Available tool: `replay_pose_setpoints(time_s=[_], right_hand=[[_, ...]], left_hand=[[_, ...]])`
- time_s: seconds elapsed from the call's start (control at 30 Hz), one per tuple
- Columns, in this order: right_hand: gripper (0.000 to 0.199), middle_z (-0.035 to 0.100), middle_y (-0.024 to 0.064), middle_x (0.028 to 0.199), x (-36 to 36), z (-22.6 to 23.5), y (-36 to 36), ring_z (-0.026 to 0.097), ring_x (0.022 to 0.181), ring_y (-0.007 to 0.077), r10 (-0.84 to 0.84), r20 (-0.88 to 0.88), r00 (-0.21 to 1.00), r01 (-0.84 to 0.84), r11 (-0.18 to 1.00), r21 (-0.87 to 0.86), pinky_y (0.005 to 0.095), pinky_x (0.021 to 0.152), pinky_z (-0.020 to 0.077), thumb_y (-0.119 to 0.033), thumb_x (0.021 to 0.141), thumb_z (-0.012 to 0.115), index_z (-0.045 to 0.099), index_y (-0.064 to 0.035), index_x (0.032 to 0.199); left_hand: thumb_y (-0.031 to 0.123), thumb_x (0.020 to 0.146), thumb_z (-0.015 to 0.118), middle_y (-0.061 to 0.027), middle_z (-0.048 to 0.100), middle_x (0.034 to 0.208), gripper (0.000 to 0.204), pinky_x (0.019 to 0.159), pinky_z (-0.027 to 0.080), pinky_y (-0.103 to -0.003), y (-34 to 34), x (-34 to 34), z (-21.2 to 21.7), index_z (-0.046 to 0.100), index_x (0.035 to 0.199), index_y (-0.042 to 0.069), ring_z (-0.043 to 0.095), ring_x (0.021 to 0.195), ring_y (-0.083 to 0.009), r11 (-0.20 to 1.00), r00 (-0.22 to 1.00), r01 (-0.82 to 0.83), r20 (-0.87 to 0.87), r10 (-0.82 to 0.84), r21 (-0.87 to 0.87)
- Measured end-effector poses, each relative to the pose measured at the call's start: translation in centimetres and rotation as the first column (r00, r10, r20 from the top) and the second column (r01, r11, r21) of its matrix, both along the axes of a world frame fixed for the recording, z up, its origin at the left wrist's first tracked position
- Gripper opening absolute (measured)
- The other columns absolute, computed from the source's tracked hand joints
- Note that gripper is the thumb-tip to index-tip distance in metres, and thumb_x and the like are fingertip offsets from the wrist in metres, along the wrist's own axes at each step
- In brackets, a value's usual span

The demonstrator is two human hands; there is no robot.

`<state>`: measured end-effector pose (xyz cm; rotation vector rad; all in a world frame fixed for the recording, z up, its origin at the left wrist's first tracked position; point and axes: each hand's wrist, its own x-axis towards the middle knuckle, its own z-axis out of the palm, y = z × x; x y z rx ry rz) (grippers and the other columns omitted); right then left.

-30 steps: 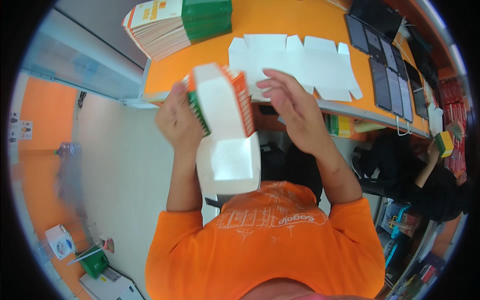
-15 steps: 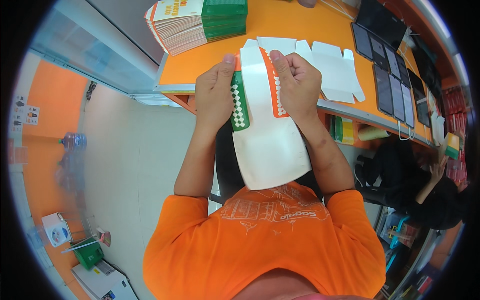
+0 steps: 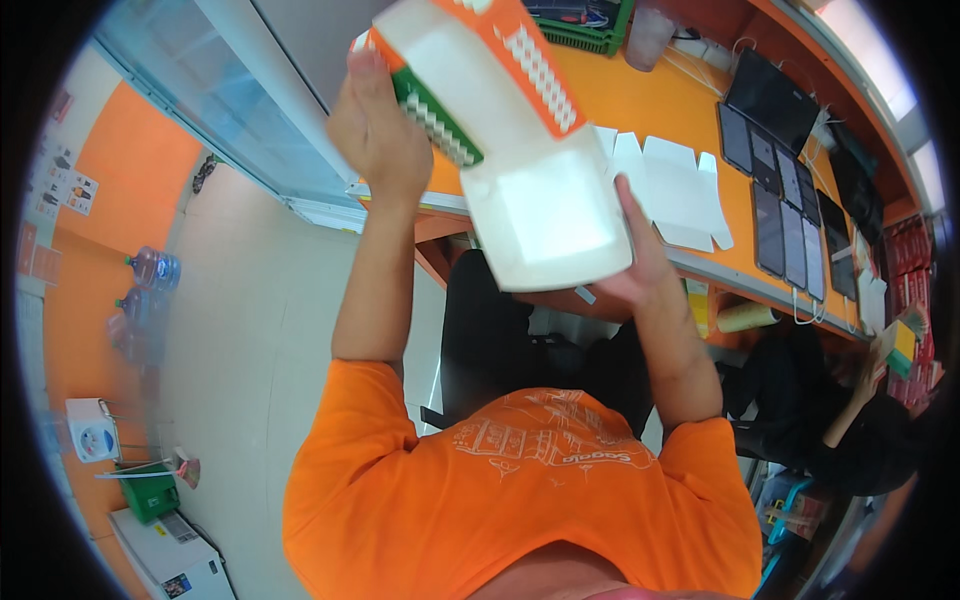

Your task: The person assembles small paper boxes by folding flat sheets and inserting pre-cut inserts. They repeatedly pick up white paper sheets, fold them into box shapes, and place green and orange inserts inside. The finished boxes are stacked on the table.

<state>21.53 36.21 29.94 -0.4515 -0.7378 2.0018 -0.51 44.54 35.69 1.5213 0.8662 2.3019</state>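
A partly formed cardboard food box [image 3: 550, 215], white inside with orange and green patterned side panels, is raised in front of me, tilted to the left. At its upper left edge, my left hand [image 3: 385, 130] is closed on the green-sided panel, thumb along the rim. My right hand [image 3: 645, 255] cups the lower right corner of its white end flap, with the thumb stretched upward beside the edge. The right fingers are mostly hidden behind the flap. Beyond the right hand, flat white carton blanks [image 3: 672, 190] lie on the orange table [image 3: 625, 95].
Several phones [image 3: 768, 215] with white cables and a black laptop-like device [image 3: 770, 90] stand at the table's right. A green basket [image 3: 585, 38] and a clear cup [image 3: 650, 40] are at the back. Another person's arm [image 3: 850, 405] holds a small box at far right.
The box has risen and tilted left with my left hand. My right hand has left the orange panel and moved down to the end flap. The stack of printed cartons is out of sight.
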Motion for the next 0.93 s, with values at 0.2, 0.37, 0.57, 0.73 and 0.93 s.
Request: replay_pose_setpoints(time_s=[0.2,0.37,0.57,0.73,0.93], right_hand=[[0.083,0.053,0.0117,0.148,3.8,6.2,10.3,0.056,0.131,0.0252,-0.022,0.385,0.923,-0.206,0.816,0.540,0.0387,0.112,0.0428,-0.038,0.093,0.073,0.033,-0.0068,0.159],[0.097,0.050,0.0121,0.144,2.5,12.8,17.2,0.049,0.132,0.0271,-0.717,0.582,0.383,-0.429,0.420,0.799,0.0363,0.115,0.0364,-0.033,0.077,0.084,0.036,-0.0236,0.160],[0.099,0.040,0.0131,0.148,0.6,12.3,24.9,0.040,0.139,0.0317,-0.789,0.578,0.211,-0.595,0.365,0.716,0.0378,0.120,0.0309,-0.029,0.074,0.087,0.036,-0.0295,0.160],[0.104,0.039,0.0144,0.147,-1.3,10.6,28.1,0.040,0.138,0.0330,-0.742,0.650,0.166,-0.675,0.395,0.623,0.0400,0.120,0.0321,-0.028,0.072,0.088,0.034,-0.0293,0.161],[0.106,0.020,0.0133,0.166,-3.3,8.5,29.6,0.029,0.149,0.0378,-0.712,0.694,0.108,-0.765,0.387,0.516,0.0416,0.123,0.0289,-0.027,0.072,0.087,0.030,-0.0261,0.162]], left_hand=[[0.043,0.105,0.053,-0.0037,0.068,0.102,0.041,0.085,0.051,-0.034,8.4,0.6,6.8,0.064,0.119,0.006,0.063,0.093,-0.0170,0.626,0.578,0.779,0.380,-0.722,0.003],[0.049,0.107,0.042,-0.0114,0.063,0.132,0.056,0.109,0.043,-0.042,19.1,-6.3,8.0,0.053,0.139,0.005,0.057,0.124,-0.0223,0.314,0.347,0.903,0.067,-0.936,-0.294],[0.050,0.105,0.038,-0.0105,0.065,0.128,0.057,0.108,0.040,-0.042,20.6,-8.7,6.8,0.060,0.130,0.004,0.058,0.120,-0.0261,0.601,0.775,0.521,0.040,-0.631,-0.607],[0.051,0.098,0.059,-0.0032,0.068,0.088,0.046,0.072,0.050,-0.028,20.6,-11.3,4.2,0.072,0.103,0.007,0.060,0.074,-0.0145,0.566,0.908,0.356,0.134,-0.396,-0.744],[0.045,0.094,0.069,-0.0076,0.072,0.106,0.059,0.068,0.049,-0.030,20.9,-14.3,2.6,0.066,0.130,-0.002,0.061,0.077,-0.0137,0.546,0.745,-0.190,-0.482,-0.461,-0.816]])
